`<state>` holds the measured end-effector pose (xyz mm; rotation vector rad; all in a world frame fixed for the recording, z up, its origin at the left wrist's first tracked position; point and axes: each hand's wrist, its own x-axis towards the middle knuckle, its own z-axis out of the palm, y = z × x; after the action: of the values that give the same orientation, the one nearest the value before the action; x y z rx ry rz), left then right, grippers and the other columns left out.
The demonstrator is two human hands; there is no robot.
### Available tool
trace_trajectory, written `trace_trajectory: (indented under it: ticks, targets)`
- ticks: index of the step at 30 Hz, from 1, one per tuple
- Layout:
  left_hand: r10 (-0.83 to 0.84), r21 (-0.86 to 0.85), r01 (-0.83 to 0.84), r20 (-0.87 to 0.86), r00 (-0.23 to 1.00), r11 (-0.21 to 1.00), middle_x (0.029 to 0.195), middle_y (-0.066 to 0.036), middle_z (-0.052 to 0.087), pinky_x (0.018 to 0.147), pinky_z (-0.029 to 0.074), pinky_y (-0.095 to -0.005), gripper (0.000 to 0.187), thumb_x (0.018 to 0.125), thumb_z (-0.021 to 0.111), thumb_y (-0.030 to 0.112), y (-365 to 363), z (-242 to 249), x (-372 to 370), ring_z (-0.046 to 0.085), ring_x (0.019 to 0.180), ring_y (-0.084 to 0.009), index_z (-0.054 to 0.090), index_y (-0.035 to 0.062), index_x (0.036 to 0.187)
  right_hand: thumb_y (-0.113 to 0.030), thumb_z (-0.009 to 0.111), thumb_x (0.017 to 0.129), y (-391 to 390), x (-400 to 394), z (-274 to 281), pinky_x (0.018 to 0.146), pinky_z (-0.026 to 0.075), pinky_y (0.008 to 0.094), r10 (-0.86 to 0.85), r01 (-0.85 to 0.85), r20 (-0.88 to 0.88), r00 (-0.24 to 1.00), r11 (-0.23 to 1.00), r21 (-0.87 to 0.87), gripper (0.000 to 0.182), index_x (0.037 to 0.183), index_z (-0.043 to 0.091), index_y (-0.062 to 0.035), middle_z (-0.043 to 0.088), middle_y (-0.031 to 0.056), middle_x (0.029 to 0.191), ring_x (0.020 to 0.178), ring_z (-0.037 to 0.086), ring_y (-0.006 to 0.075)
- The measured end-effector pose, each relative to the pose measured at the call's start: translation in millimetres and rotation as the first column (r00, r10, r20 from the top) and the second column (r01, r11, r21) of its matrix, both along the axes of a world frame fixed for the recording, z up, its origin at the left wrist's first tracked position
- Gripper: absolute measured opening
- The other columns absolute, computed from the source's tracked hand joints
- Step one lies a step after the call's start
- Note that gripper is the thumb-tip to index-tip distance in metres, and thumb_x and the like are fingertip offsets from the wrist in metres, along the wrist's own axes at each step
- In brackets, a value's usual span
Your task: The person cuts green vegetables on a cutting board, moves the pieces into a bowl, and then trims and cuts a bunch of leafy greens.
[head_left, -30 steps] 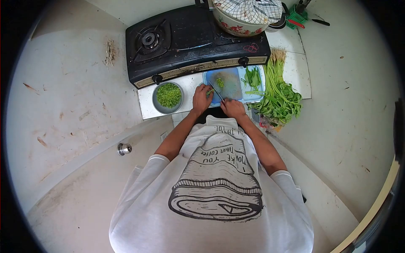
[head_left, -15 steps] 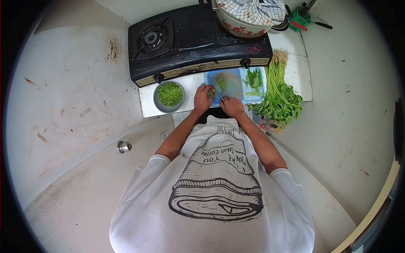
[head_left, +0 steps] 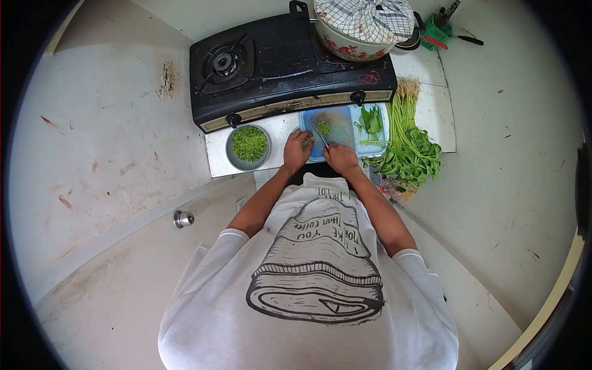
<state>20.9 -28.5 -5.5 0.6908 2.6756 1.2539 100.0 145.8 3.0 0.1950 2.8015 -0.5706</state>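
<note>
In the head view, my left hand (head_left: 296, 150) is closed around short green stems (head_left: 308, 141) at the left side of a blue cutting board (head_left: 346, 128). My right hand (head_left: 341, 160) is wrapped round the handle of a knife (head_left: 318, 131). Its blade slants up and left over the board, just right of the stems and a little apart from my left fingers. A small heap of chopped green pieces (head_left: 324, 127) lies beyond the blade. Loose green leaves (head_left: 370, 121) rest on the board's light-blue right part.
A grey bowl (head_left: 230, 154) of chopped greens stands at left. A large bunch of leafy stems (head_left: 404, 132) with roots lies at right. Behind the board is a black two-burner stove (head_left: 283, 58) carrying a cloth-covered pot (head_left: 351, 49). A green basket (head_left: 435, 32) holds utensils in the back corner.
The knife blade has shifted slightly right, away from my left fingers. Both hands keep their grips, and the whole view has moved a little.
</note>
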Motion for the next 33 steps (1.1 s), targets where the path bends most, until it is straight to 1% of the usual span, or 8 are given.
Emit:
trace_trajectory:
  ticks: [3,6,12,15,21,24,27,33]
  targets:
    - [0.014,0.005,-0.014,0.005,1.0,1.0,0.091,-0.014,0.062,0.083,0.05,-0.0444,0.015,0.086,0.073,0.011,0.8,-0.3,2.0,0.062,0.091,-0.0365,0.071,0.0038,0.099,-0.039,0.051,0.103,4.2,-2.1,-0.1,0.075,0.058,0.0523,0.03,-0.03,0.036,0.999,0.999,-0.019,0.042,0.094,0.067,-0.0016,0.073,0.0249,0.08,0.077,0.073,0.0424]
    - [0.006,0.014,-0.006,-0.016,1.0,1.0,0.091,-0.014,0.062,0.082,0.051,-0.0443,0.015,0.085,0.073,0.01,0.5,-2.0,0.7,0.062,0.091,-0.0363,0.071,0.0039,0.098,-0.04,0.051,0.103,1.6,1.9,1.7,0.075,0.058,0.0529,0.077,-0.077,0.008,0.997,0.996,-0.052,0.042,0.095,0.067,-0.0013,0.072,0.0252,0.081,0.077,0.072,0.0431]
    - [0.008,0.006,-0.008,0.014,1.0,1.0,0.09,-0.013,0.062,0.082,0.051,-0.0444,0.013,0.086,0.073,0.01,0.0,-1.7,0.8,0.062,0.091,-0.0363,0.071,0.0039,0.097,-0.039,0.05,0.103,-1.6,7.8,2.6,0.075,0.058,0.0542,0.073,-0.074,-0.018,0.997,0.994,-0.078,0.042,0.097,0.066,-0.0011,0.072,0.0255,0.08,0.077,0.072,0.0437]
    - [0.005,0.009,-0.005,0.02,1.0,1.0,0.091,-0.013,0.062,0.082,0.051,-0.0445,0.012,0.086,0.073,0.011,-0.3,-0.1,0.5,0.062,0.092,-0.0363,0.07,0.0039,0.096,-0.038,0.05,0.103,-2.6,7.0,2.9,0.073,0.058,0.0541,0.073,-0.071,0.016,0.997,0.995,-0.07,0.041,0.097,0.066,-0.0012,0.072,0.0259,0.08,0.077,0.072,0.0437]
    - [-0.031,-0.007,0.031,-0.046,0.998,0.999,0.092,-0.013,0.062,0.084,0.051,-0.0452,0.015,0.087,0.072,0.012,-2.5,-0.7,-0.7,0.062,0.093,-0.0362,0.07,0.0042,0.099,-0.038,0.049,0.103,-4.1,3.7,-1.4,0.073,0.058,0.0533,0.087,-0.085,0.034,0.996,0.995,-0.054,0.042,0.096,0.066,-0.0001,0.072,0.026,0.08,0.076,0.073,0.0428]
    - [-0.047,-0.012,0.047,0.002,0.999,0.999,0.095,-0.013,0.063,0.084,0.052,-0.0451,0.017,0.085,0.072,0.011,-3.8,-1.3,-1.4,0.062,0.093,-0.0361,0.069,0.0039,0.101,-0.037,0.049,0.103,-3.6,3.1,-5.1,0.072,0.058,0.0532,0.093,-0.091,0.035,0.995,0.994,-0.055,0.042,0.095,0.066,0.0001,0.072,0.026,0.08,0.077,0.073,0.0422]
    - [-0.033,0.024,0.031,0.077,0.996,0.999,0.096,-0.012,0.066,0.085,0.052,-0.0442,0.018,0.083,0.072,0.01,-5.1,-3.0,-1.1,0.062,0.093,-0.0353,0.07,0.0038,0.099,-0.038,0.05,0.103,-3.7,4.4,-6.9,0.073,0.058,0.0528,0.089,-0.087,0.026,0.996,0.994,-0.059,0.042,0.095,0.066,0.0001,0.072,0.026,0.081,0.077,0.073,0.0417]
    - [0.003,-0.035,0.0,0.071,0.997,0.999,0.091,-0.011,0.069,0.088,0.051,-0.0421,0.015,0.081,0.071,0.01,-3.5,-1.7,-2.2,0.063,0.095,-0.0336,0.072,0.0038,0.095,-0.04,0.051,0.102,-0.4,6.9,-8.2,0.072,0.058,0.0531,0.086,-0.085,0.034,0.996,0.996,-0.04,0.042,0.096,0.066,-0.0007,0.072,0.0258,0.081,0.076,0.073,0.0425]
